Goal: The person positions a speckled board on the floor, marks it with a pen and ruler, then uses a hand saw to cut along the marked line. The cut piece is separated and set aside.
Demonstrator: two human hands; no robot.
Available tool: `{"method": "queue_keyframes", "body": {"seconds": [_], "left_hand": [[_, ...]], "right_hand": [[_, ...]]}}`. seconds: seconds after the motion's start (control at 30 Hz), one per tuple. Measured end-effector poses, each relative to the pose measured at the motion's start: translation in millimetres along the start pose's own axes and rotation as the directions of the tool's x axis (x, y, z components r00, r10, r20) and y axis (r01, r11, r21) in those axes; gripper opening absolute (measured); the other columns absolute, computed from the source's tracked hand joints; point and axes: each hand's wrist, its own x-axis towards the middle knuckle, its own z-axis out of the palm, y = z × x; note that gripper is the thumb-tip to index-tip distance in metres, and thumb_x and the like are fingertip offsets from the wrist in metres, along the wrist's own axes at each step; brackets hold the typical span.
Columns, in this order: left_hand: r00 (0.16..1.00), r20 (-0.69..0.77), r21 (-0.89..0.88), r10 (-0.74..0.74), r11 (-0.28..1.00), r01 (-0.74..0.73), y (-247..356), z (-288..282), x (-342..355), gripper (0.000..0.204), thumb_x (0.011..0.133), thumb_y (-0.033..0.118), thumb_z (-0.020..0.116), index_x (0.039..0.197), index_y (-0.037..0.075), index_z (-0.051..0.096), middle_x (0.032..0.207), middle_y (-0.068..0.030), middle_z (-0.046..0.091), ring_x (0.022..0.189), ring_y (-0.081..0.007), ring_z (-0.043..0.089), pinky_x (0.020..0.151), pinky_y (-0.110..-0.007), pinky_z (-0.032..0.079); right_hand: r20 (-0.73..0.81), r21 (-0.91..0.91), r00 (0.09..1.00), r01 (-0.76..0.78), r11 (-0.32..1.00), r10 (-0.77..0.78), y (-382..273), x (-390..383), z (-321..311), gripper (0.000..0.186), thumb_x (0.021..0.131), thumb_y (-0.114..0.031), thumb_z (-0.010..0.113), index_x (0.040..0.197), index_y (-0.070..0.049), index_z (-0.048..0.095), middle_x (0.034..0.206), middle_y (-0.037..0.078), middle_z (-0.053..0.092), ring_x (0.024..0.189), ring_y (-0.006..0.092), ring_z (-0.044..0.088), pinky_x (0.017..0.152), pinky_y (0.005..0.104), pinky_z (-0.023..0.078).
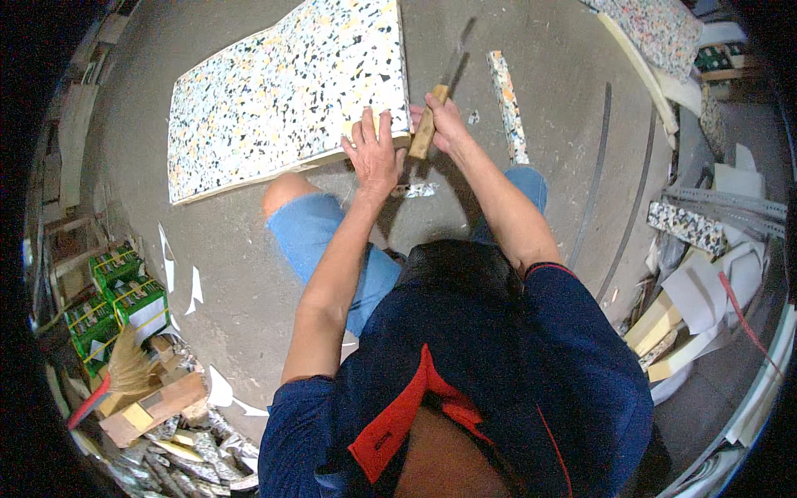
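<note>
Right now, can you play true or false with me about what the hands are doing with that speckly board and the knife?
1. The right hand holds a knife with a wooden handle. True.
2. The left hand rests on the corner of the speckled foam board. True.
3. The board stands upright against a wall. False: it lies flat on the floor.
4. A narrow speckled strip lies on the floor beside the knife. True.
5. The green boxes sit on top of the board. False: they sit off to the left, away from it.

Left hand (pixel 375 153) flat, fingers spread; right hand (pixel 442 120) in closed grip.
</note>
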Motion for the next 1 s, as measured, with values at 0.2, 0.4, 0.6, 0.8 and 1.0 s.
{"method": "queue_keyframes", "body": {"seconds": [0.2,0.4,0.6,0.8,1.0], "left_hand": [[0.905,0.425,-0.606,-0.016,0.738,0.298,-65.8,-35.4,38.2,0.081,0.081,0.020,0.078,0.150,0.010,0.038,0.159,-0.0224,0.030,0.139,-0.0442,0.037,0.115,-0.056,0.031],[0.965,0.197,-0.212,-0.174,0.953,0.215,-73.4,16.6,50.7,0.066,0.105,0.046,0.039,0.160,0.012,0.026,0.166,-0.0252,0.017,0.152,-0.0500,0.012,0.115,-0.074,0.011],[0.956,0.260,-0.318,-0.134,0.923,0.216,-113.2,10.1,46.6,0.072,0.104,0.049,0.040,0.161,0.010,0.021,0.166,-0.0269,0.012,0.153,-0.0504,0.007,0.116,-0.072,0.005],[0.944,0.301,-0.300,0.134,0.953,-0.040,-139.2,-0.5,31.7,0.110,0.086,0.071,0.061,0.163,0.009,0.013,0.168,-0.0270,0.003,0.154,-0.0478,-0.001,0.116,-0.071,0.000],[0.922,0.200,-0.231,0.331,0.930,-0.284,-150.0,-10.6,32.4,0.137,0.064,0.055,0.089,0.163,0.009,0.008,0.168,-0.0247,0.003,0.154,-0.0491,0.002,0.116,-0.072,0.005]], "right_hand": [[-0.245,-0.673,0.953,-0.032,0.739,-0.181,7.7,-6.4,-10.6,0.025,0.101,-0.021,0.056,0.116,-0.002,0.052,0.107,0.018,0.062,0.095,0.0258,0.067,0.059,0.0422,0.055],[-0.053,-0.980,0.859,0.053,0.191,-0.509,35.9,-111.3,-34.0,0.050,0.090,-0.024,0.061,0.131,0.001,0.050,0.115,0.032,0.064,0.108,0.0484,0.064,0.093,0.0522,0.051],[0.021,-0.991,0.895,0.078,0.111,-0.446,15.5,-155.9,48.6,0.056,0.092,-0.024,0.060,0.141,0.001,0.047,0.120,0.033,0.063,0.113,0.0505,0.061,0.098,0.0517,0.049],[-0.044,-0.986,0.887,0.036,0.164,-0.459,18.7,-191.7,102.0,0.051,0.094,-0.024,0.058,0.138,0.001,0.051,0.118,0.034,0.064,0.111,0.0507,0.062,0.095,0.0520,0.050],[0.093,-0.979,0.814,0.178,0.095,-0.573,35.2,-213.6,107.9,0.056,0.095,-0.023,0.058,0.143,0.004,0.047,0.118,0.036,0.063,0.111,0.0508,0.062,0.095,0.0526,0.050]]}}
